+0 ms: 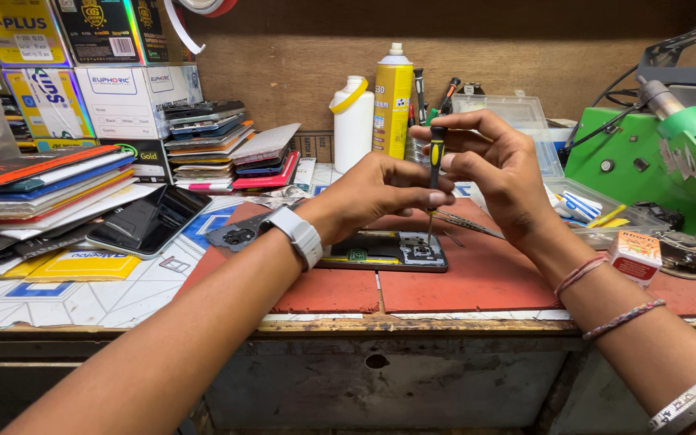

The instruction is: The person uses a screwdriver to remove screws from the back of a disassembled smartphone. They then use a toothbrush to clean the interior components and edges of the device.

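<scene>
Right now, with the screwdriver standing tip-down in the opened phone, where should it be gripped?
By the black handle, pinched from above and both sides, as the right hand does now. The screwdriver stands upright on the opened phone, so its thin shaft is best left free; the left hand steadies it.

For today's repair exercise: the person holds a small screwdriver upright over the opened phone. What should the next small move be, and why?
Probably turn the screwdriver a little while pressing lightly. Its tip already stands at the top end of the opened phone, near the camera area; the right hand pinches the handle and the left hand steadies the shaft. Whether the tip sits in a screw is too small to tell.
</scene>
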